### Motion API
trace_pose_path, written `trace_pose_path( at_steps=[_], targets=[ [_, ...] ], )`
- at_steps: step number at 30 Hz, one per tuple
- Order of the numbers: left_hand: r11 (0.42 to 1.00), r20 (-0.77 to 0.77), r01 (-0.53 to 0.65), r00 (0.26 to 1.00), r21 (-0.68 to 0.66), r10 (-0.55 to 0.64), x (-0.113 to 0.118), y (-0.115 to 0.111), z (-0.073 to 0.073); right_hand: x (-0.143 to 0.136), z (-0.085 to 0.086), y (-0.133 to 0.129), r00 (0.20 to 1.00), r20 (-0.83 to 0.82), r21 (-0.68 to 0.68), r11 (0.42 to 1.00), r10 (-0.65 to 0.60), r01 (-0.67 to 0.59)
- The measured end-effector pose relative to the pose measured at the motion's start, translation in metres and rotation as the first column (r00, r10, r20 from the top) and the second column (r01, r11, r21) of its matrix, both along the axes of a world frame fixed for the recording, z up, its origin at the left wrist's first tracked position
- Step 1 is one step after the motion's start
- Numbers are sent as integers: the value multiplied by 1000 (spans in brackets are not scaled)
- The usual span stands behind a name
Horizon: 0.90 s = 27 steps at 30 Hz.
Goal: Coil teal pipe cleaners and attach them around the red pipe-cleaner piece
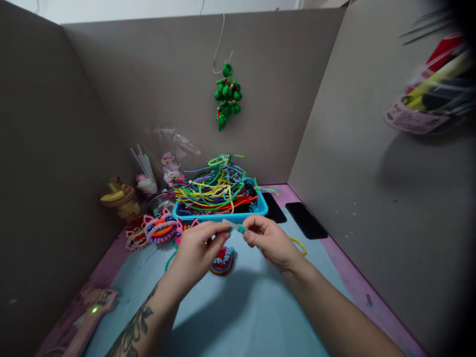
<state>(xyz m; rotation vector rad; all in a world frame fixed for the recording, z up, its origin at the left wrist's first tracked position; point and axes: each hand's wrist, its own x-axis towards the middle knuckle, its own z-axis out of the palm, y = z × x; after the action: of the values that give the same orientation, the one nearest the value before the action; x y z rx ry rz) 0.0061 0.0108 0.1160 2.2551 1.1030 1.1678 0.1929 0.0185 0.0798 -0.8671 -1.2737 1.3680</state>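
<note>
Above the middle of the mat, my left hand (203, 248) and my right hand (268, 240) meet, thumbs and forefingers pinched. Between them runs a teal pipe cleaner (241, 228), its right end in my right fingers, coiled about or lying against a short whitish stick (227, 222). A teal length also shows left of my left wrist; whether it is the same piece I cannot tell. Just below my hands lies a round multicoloured fuzzy piece (222, 262), partly covered by my left hand.
Behind stands a blue basket (223, 217) heaped with pipe cleaners (215, 188). Fuzzy eared pieces (160, 228) sit left. A pink glue gun (100, 310) with a green light lies front left. Two black phones (307, 220) lie right. A green ornament (227, 96) hangs behind.
</note>
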Motion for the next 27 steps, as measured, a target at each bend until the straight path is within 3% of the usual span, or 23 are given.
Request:
trace_pose_path(
  at_steps=[5, 11, 14, 19, 21, 24, 27],
  targets=[
    [976, 123, 3, 992, -216, 24, 5, -2, 2, 1, 1, -3, 967, 185, 196, 971, -176, 139],
    [877, 327, 87, 941, -473, 82, 14, -3, -1, -4, 6, -12, 844, 305, 439, 851, -442, 287],
    [852, 423, 111, 895, -512, 137, 20, -3, -8, -6, 2, -12, 756, 297, 604, 728, -584, 325],
    [835, 501, 122, 842, -536, 199, 29, -3, -16, -6, -11, -11, 501, 192, 893, 362, -844, 268],
    [838, 498, 89, 836, -538, 231, 32, -4, -19, -8, -13, -12, 436, 155, 937, 273, -886, 220],
    [850, 470, 18, 839, -527, 273, 35, -5, -22, -12, -13, -15, 406, 121, 957, 215, -906, 195],
    [875, 445, -47, 847, -483, 291, 34, -3, -26, -16, -13, -17, 434, 147, 945, 256, -889, 203]
  ],
)
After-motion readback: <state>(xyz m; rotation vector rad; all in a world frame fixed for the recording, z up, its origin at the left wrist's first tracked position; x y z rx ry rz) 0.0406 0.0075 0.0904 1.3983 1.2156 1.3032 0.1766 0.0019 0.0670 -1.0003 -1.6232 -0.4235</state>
